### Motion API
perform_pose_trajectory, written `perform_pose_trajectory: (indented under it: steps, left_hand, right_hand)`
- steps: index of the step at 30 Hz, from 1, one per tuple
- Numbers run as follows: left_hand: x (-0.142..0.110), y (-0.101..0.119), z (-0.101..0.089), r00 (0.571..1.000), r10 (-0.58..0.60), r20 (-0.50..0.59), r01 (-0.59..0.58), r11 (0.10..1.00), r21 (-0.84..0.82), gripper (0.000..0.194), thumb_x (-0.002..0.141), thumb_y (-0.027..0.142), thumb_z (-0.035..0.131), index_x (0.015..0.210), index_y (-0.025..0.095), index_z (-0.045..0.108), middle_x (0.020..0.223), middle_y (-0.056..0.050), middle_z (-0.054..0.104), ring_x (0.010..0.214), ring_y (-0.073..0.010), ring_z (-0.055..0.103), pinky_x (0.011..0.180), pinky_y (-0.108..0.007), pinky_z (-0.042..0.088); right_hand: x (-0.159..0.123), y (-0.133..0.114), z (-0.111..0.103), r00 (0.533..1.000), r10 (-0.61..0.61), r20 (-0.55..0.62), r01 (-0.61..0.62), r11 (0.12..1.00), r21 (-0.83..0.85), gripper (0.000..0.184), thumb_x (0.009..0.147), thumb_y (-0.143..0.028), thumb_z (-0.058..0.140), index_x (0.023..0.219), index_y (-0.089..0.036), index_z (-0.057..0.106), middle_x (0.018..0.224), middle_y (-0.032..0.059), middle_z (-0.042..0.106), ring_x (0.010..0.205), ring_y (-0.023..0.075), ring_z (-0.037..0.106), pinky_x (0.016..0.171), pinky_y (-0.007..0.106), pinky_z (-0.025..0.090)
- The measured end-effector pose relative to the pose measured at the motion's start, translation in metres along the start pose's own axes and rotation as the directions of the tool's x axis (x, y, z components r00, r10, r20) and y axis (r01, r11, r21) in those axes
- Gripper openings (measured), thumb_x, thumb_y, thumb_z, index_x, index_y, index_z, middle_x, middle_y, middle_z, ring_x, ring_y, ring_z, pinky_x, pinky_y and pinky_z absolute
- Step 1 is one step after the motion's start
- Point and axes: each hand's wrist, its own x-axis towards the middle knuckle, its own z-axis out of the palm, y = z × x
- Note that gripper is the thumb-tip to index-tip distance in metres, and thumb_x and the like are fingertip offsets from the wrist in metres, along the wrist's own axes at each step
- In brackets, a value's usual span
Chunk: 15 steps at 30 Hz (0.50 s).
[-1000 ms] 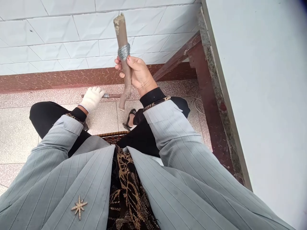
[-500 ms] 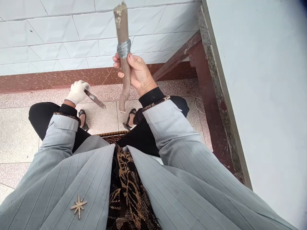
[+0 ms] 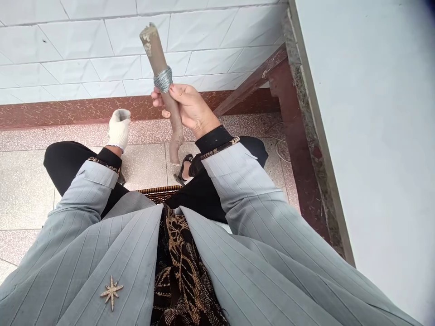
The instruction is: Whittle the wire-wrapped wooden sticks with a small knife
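My right hand [image 3: 190, 106], bare, is closed around a thick, crooked wooden stick [image 3: 175, 115] below its middle. A coil of silver wire [image 3: 163, 79] is wound round the stick just above my thumb. The stick tilts to the left, its rough, pale-patched upper end against the wall. My left hand [image 3: 118, 131], in a white knit glove, is raised to the left of the stick, apart from it. Its fingers are curled closed, and whatever they may hold is hidden.
A white tiled wall [image 3: 74, 40] with a red-brown base stands in front. To the right is a white tabletop [image 3: 374, 113] on a dark red wooden frame [image 3: 294, 122]. My knees and feet are over the tiled floor [image 3: 142, 160]. Woven wicker [image 3: 158, 194] shows between my legs.
The stick in my right hand has tipped left and come down slightly. My left hand has turned upward and right; the small wire-wrapped stick it held no longer shows.
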Motion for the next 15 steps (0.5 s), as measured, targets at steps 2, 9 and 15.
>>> perform_pose_trajectory:
  steps: [2, 9, 15]
  left_hand:
    - [-0.005, 0.013, 0.007, 0.997, 0.058, -0.056, -0.057, 0.998, 0.032, 0.030, 0.087, 0.021, 0.060, 0.116, 0.020, 0.061, 0.121, -0.009, 0.067, 0.126, -0.0277, 0.060, 0.112, -0.047, 0.047]
    - [-0.017, 0.036, 0.015, 0.965, 0.218, 0.147, -0.204, 0.974, -0.102, 0.034, 0.094, 0.034, 0.064, 0.125, 0.022, 0.059, 0.132, -0.009, 0.064, 0.138, -0.0299, 0.053, 0.119, -0.048, 0.041]
    - [-0.027, 0.046, 0.021, 0.898, 0.259, 0.355, -0.149, 0.939, -0.309, 0.043, 0.091, 0.053, 0.071, 0.117, 0.020, 0.061, 0.107, -0.008, 0.068, 0.123, -0.0288, 0.062, 0.103, -0.043, 0.052]
  right_hand:
    - [0.000, -0.001, 0.001, 0.998, 0.051, -0.037, -0.052, 0.999, -0.006, 0.018, 0.094, -0.033, 0.070, 0.091, -0.015, 0.070, 0.102, 0.0084, 0.071, 0.088, 0.0142, 0.066, 0.056, 0.023, 0.049]
    - [-0.004, -0.007, -0.008, 0.999, 0.020, -0.040, -0.021, 1.000, -0.023, 0.016, 0.091, -0.033, 0.074, 0.089, -0.018, 0.072, 0.103, 0.0091, 0.074, 0.089, 0.0168, 0.067, 0.056, 0.024, 0.049]
    - [-0.004, 0.002, 0.016, 0.988, 0.147, 0.049, -0.143, 0.986, -0.090, 0.014, 0.092, -0.029, 0.070, 0.087, -0.016, 0.073, 0.091, 0.0052, 0.076, 0.081, 0.0138, 0.069, 0.059, 0.020, 0.051]
